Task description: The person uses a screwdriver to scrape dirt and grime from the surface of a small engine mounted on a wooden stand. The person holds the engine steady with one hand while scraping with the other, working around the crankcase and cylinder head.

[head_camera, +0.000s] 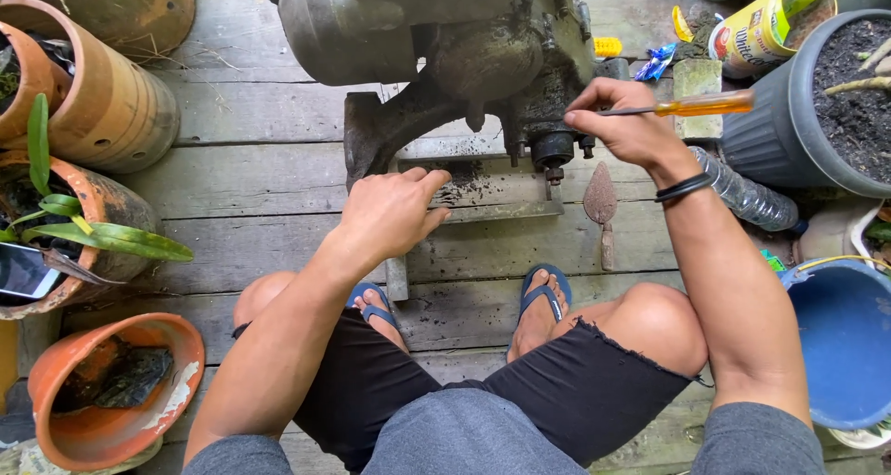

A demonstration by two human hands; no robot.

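The right hand (626, 122) grips an orange-handled screwdriver (682, 106) against the dirty grey metal engine (445, 39). The left hand (394, 211) rests open, holding nothing, on the engine's flat base (501, 192).

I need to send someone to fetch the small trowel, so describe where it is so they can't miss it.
Find the grimy grey engine on the wooden deck. Just below its right side, beside the metal base rail, lies the small trowel. It is the only pointed, rust-brown blade there, flat on the boards, unlike the orange-handled screwdriver in the right hand.
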